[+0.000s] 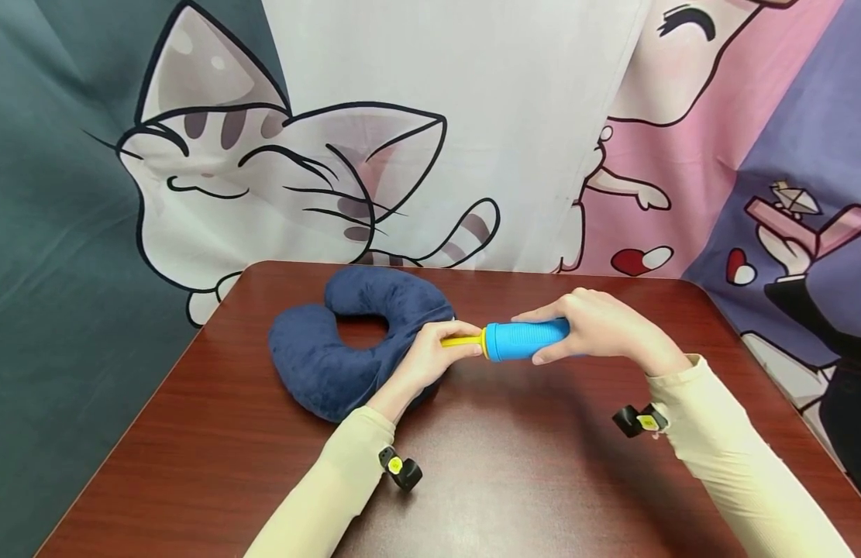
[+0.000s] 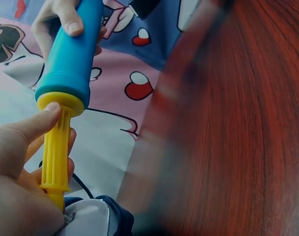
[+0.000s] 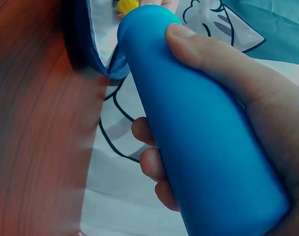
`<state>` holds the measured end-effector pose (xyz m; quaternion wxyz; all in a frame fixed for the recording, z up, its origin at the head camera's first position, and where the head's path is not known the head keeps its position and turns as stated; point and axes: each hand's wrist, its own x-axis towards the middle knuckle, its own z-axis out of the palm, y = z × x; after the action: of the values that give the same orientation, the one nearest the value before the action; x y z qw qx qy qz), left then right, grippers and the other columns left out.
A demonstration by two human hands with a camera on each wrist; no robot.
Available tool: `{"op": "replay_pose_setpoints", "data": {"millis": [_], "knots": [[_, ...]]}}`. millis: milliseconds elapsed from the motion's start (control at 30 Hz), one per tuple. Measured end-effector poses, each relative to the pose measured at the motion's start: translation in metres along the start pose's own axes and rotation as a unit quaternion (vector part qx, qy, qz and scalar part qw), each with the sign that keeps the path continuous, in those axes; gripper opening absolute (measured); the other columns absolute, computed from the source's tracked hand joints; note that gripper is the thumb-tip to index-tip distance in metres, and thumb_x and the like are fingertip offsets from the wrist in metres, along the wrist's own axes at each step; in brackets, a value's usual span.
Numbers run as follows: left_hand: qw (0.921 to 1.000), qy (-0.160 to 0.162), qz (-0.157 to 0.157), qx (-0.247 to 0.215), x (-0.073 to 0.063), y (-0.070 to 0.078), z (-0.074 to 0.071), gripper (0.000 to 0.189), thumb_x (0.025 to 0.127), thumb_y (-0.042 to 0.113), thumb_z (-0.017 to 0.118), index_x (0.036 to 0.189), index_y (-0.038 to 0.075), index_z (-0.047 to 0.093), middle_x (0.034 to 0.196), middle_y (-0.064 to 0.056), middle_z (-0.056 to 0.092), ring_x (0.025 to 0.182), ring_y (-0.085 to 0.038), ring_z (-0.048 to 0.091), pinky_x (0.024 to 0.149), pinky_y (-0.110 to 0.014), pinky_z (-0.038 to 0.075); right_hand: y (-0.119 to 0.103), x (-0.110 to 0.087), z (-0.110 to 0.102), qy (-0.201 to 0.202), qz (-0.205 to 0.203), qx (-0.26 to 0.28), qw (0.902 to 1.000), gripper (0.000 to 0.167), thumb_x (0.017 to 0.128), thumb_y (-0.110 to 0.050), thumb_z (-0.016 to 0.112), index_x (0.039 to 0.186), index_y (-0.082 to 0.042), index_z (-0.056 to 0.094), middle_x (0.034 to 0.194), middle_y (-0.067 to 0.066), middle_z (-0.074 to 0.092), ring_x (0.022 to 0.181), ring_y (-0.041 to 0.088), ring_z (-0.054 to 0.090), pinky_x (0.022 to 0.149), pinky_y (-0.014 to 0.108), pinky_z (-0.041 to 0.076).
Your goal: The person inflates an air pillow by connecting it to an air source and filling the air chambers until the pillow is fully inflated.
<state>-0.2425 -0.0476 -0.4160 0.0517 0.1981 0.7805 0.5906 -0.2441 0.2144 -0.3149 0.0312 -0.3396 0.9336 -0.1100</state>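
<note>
A balloon hand pump with a blue barrel point(image 1: 526, 341) is held level above the table, its yellow ribbed rod point(image 2: 56, 147) pointing left. My left hand point(image 1: 428, 355) grips the yellow rod, the thumb lying at the yellow collar point(image 2: 66, 102) by the barrel's end. My right hand point(image 1: 600, 329) wraps round the blue barrel, thumb along one side and fingers curled on the other, as the right wrist view shows. Behind my left hand, a navy U-shaped neck pillow point(image 1: 318, 368) lies on the table and is partly covered by that hand.
The dark red wooden table point(image 1: 514, 480) extends under both arms. A cloth backdrop point(image 1: 528, 93) with cartoon cats hangs behind its far edge. A black object point(image 1: 852, 403) stands beyond the table's right edge.
</note>
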Motion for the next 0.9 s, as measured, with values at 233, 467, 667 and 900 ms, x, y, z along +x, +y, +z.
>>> {"op": "replay_pose_setpoints", "data": {"millis": [233,467,667,900], "knots": [[0.9998,0.0,0.004,0.02,0.0,-0.001,0.001,0.028,0.089,0.017,0.074,0.115,0.01,0.072,0.114,-0.009,0.071,0.093,-0.015,0.061,0.081,-0.024,0.051,0.0,-0.005,0.002,-0.001,0.013,0.003,0.9999,0.062,0.071,-0.051,0.085,0.129,-0.036,0.066,0.102,-0.011,0.074,0.078,0.006,0.059,0.068,0.026,0.048],[0.9994,0.0,0.004,0.033,0.0,-0.002,0.003,0.028,0.089,0.018,0.074,0.116,0.011,0.072,0.114,-0.007,0.072,0.095,-0.015,0.063,0.083,-0.025,0.052,0.003,-0.007,0.004,0.002,0.017,-0.01,0.9998,0.063,0.071,-0.057,0.083,0.129,-0.04,0.064,0.102,-0.011,0.074,0.078,0.006,0.058,0.067,0.026,0.046],[0.9991,-0.001,0.001,0.042,-0.001,-0.003,0.002,0.029,0.089,0.021,0.074,0.117,0.015,0.072,0.115,-0.005,0.071,0.096,-0.016,0.062,0.083,-0.026,0.052,0.005,-0.013,0.001,0.006,0.03,-0.021,0.9993,0.063,0.071,-0.053,0.084,0.128,-0.038,0.065,0.107,-0.008,0.073,0.083,0.009,0.059,0.069,0.028,0.047],[0.9993,-0.007,-0.001,0.036,-0.001,-0.003,-0.001,0.029,0.089,0.023,0.073,0.117,0.015,0.071,0.114,-0.005,0.071,0.094,-0.015,0.061,0.081,-0.024,0.052,0.011,-0.027,-0.011,0.012,0.05,-0.034,0.9981,0.062,0.069,-0.06,0.082,0.125,-0.039,0.067,0.102,-0.009,0.073,0.081,0.01,0.059,0.067,0.028,0.046]]}}
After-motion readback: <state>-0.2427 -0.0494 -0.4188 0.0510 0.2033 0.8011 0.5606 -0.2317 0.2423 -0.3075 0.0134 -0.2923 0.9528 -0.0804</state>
